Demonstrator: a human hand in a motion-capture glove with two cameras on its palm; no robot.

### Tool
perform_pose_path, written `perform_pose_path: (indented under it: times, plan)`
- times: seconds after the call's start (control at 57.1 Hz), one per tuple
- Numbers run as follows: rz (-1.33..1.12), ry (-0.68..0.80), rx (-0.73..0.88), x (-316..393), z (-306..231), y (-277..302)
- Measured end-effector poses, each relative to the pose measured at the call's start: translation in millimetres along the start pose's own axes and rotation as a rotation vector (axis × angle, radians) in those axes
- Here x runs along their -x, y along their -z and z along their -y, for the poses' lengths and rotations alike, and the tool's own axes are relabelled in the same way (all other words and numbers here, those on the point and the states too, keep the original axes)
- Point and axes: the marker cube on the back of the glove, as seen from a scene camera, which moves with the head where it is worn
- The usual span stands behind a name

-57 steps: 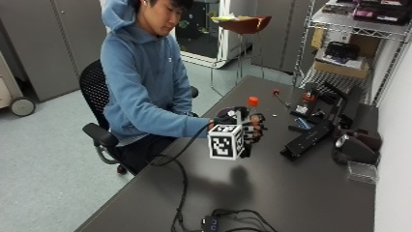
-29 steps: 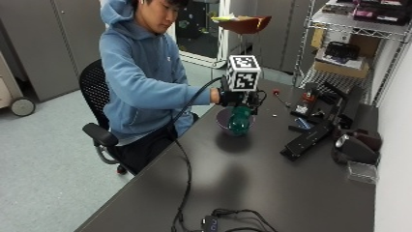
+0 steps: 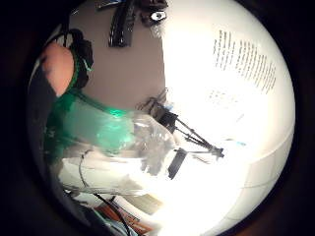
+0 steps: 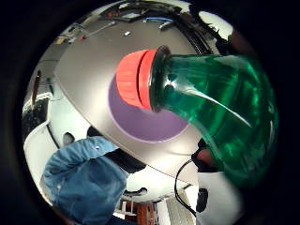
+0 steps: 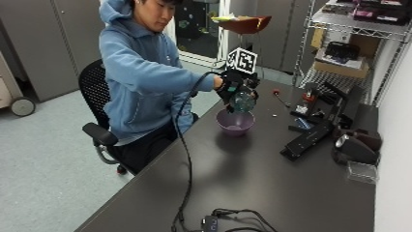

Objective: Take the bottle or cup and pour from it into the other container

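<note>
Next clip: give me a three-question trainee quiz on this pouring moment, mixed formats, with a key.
1. True or false: the gloved right hand holds the green bottle tipped, neck down, over the purple bowl.
2. The bottle's cap is: A) off, B) on and orange-red, C) on and white.
3. Fill in: the bowl stands on the dark ____.

Key: 1 true; 2 B; 3 table.
</note>
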Motion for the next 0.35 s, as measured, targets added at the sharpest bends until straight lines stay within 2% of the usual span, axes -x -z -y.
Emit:
perform_pose_path:
  times: [0.351]
  plan:
    - [-0.07,0.006,0.058,14,4,5]
